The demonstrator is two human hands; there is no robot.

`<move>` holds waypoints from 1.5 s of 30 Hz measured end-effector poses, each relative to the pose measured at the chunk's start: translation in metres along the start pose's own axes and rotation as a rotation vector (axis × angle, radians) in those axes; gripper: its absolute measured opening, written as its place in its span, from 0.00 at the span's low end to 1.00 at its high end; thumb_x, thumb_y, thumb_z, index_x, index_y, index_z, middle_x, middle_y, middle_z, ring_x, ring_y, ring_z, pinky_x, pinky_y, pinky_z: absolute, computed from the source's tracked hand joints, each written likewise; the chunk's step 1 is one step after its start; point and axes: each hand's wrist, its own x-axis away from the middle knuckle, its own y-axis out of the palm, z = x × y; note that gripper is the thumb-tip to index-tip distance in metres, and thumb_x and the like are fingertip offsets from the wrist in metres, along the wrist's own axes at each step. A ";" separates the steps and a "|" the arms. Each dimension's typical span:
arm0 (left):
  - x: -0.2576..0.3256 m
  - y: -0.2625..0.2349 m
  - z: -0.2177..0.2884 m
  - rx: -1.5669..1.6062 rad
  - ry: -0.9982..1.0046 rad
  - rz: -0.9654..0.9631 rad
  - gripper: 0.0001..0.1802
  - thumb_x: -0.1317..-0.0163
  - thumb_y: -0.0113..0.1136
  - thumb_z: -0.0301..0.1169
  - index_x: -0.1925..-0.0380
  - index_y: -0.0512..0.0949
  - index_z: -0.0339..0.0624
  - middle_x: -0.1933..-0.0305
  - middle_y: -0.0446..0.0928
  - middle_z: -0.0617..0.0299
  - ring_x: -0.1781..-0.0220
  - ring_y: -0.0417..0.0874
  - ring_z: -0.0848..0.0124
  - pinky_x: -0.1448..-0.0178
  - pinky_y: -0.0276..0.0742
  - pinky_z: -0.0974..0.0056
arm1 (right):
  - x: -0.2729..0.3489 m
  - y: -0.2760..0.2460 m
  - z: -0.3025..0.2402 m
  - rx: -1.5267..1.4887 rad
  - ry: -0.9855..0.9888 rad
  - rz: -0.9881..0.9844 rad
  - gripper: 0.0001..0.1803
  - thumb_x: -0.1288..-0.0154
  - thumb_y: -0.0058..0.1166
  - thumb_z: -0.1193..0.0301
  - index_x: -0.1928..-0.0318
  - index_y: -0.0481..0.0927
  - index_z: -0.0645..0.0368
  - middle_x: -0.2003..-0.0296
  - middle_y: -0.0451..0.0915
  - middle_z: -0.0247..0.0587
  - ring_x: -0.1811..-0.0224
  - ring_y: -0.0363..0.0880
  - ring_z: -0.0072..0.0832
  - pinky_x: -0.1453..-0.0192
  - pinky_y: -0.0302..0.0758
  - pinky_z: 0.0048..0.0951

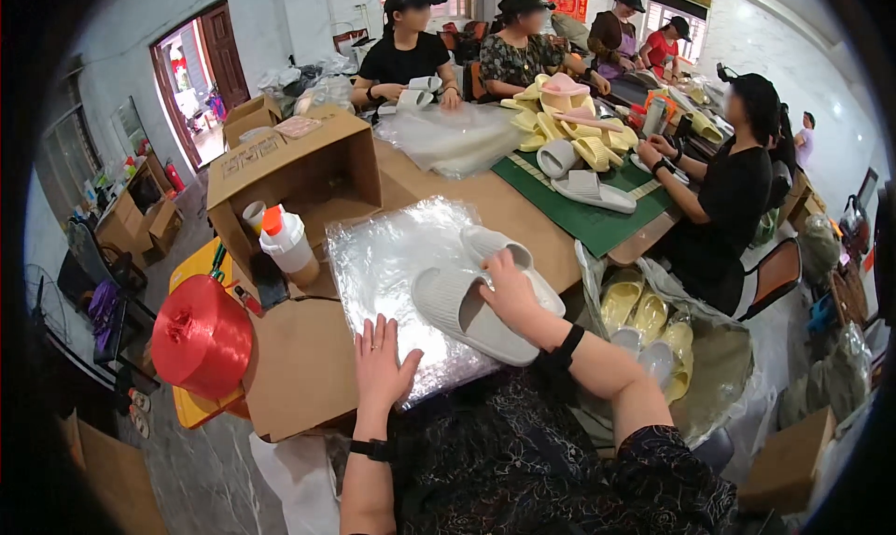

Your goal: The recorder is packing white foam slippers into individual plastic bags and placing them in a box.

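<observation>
The right hand [515, 302] hides part of the far grey slipper [485, 243] and grips it together with the near grey slipper [448, 300]; how the fingertips sit is hard to make out. Both lie on clear plastic sheets [373, 264], whose front edge disappears behind the near slipper and the shirt [523, 442]. The left hand [383, 365] is spread flat on the plastic, holding nothing. A cardboard box [308, 152], dim inside, a bottle [287, 246] and a red twine roll [201, 337] crowd the left; an open sack [719, 386] stands beside the right forearm. Bare brown worktop [546, 246] shows between plastic and green mat [611, 229].
</observation>
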 end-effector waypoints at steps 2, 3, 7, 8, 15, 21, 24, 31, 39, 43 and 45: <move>0.003 0.002 -0.002 0.006 -0.002 -0.007 0.42 0.34 0.55 0.56 0.30 0.64 0.36 0.22 0.58 0.46 0.19 0.51 0.47 0.19 0.43 0.45 | 0.001 -0.003 -0.003 0.088 0.039 0.136 0.23 0.44 0.63 0.67 0.51 0.69 0.63 0.52 0.69 0.53 0.53 0.76 0.54 0.53 0.76 0.51; 0.002 0.003 -0.002 0.004 0.001 -0.007 0.42 0.34 0.54 0.56 0.30 0.64 0.36 0.22 0.58 0.46 0.19 0.51 0.47 0.19 0.43 0.45 | 0.001 -0.008 0.000 0.135 0.040 0.196 0.28 0.47 0.66 0.65 0.51 0.68 0.64 0.53 0.68 0.53 0.52 0.76 0.54 0.53 0.76 0.51; 0.004 -0.003 0.001 0.061 -0.015 0.001 0.42 0.36 0.56 0.55 0.31 0.65 0.35 0.23 0.59 0.44 0.20 0.52 0.46 0.19 0.41 0.43 | 0.007 -0.002 0.017 0.223 0.162 0.123 0.34 0.49 0.68 0.54 0.52 0.69 0.68 0.53 0.70 0.58 0.51 0.76 0.54 0.51 0.76 0.51; 0.003 -0.001 0.001 0.068 -0.013 0.013 0.42 0.36 0.56 0.55 0.31 0.65 0.35 0.23 0.59 0.44 0.20 0.52 0.46 0.19 0.41 0.43 | 0.006 -0.001 0.022 0.224 0.267 -0.023 0.34 0.48 0.66 0.52 0.53 0.70 0.68 0.52 0.71 0.59 0.51 0.76 0.55 0.50 0.76 0.51; 0.005 0.002 -0.001 0.044 0.013 0.022 0.42 0.36 0.57 0.55 0.31 0.66 0.36 0.24 0.60 0.44 0.20 0.52 0.45 0.20 0.43 0.42 | -0.021 -0.006 0.065 0.015 0.138 -0.067 0.18 0.40 0.60 0.63 0.61 0.74 0.65 0.63 0.77 0.59 0.57 0.78 0.57 0.52 0.75 0.50; 0.004 0.000 0.001 0.042 -0.014 -0.010 0.42 0.35 0.56 0.55 0.30 0.64 0.37 0.22 0.57 0.46 0.19 0.51 0.48 0.19 0.41 0.44 | -0.026 -0.055 0.071 -0.009 0.204 0.218 0.13 0.41 0.59 0.69 0.67 0.72 0.66 0.70 0.75 0.60 0.64 0.76 0.57 0.58 0.71 0.50; 0.000 0.005 -0.003 0.005 0.001 -0.009 0.42 0.34 0.56 0.56 0.30 0.65 0.38 0.22 0.57 0.47 0.19 0.50 0.48 0.19 0.42 0.44 | -0.023 -0.077 0.027 -0.032 0.185 0.338 0.11 0.40 0.57 0.71 0.66 0.71 0.66 0.70 0.76 0.60 0.64 0.75 0.57 0.58 0.71 0.50; 0.003 0.009 -0.010 0.000 0.016 0.037 0.40 0.37 0.59 0.52 0.31 0.66 0.38 0.23 0.59 0.47 0.20 0.52 0.46 0.19 0.44 0.43 | -0.010 -0.004 -0.070 -0.171 0.024 0.110 0.13 0.38 0.56 0.71 0.59 0.71 0.66 0.59 0.76 0.60 0.59 0.78 0.59 0.55 0.74 0.53; 0.009 0.011 -0.011 -0.070 0.035 0.030 0.38 0.44 0.65 0.45 0.36 0.71 0.35 0.29 0.66 0.44 0.20 0.52 0.45 0.19 0.45 0.42 | 0.009 0.090 -0.058 0.061 0.050 -0.027 0.16 0.37 0.55 0.64 0.55 0.73 0.63 0.59 0.77 0.57 0.64 0.83 0.53 0.60 0.80 0.52; 0.004 0.006 -0.012 -0.111 0.027 -0.006 0.38 0.43 0.64 0.46 0.35 0.71 0.36 0.27 0.64 0.45 0.20 0.52 0.46 0.19 0.44 0.42 | 0.006 0.078 -0.053 0.058 0.045 -0.077 0.18 0.37 0.55 0.62 0.54 0.74 0.62 0.59 0.78 0.55 0.61 0.82 0.52 0.58 0.80 0.50; 0.001 0.005 -0.008 -0.086 0.000 -0.026 0.39 0.41 0.62 0.47 0.33 0.68 0.38 0.25 0.62 0.46 0.20 0.51 0.47 0.18 0.44 0.44 | 0.010 0.067 -0.052 0.063 0.087 -0.085 0.17 0.36 0.55 0.61 0.54 0.75 0.61 0.59 0.78 0.55 0.61 0.82 0.52 0.58 0.80 0.50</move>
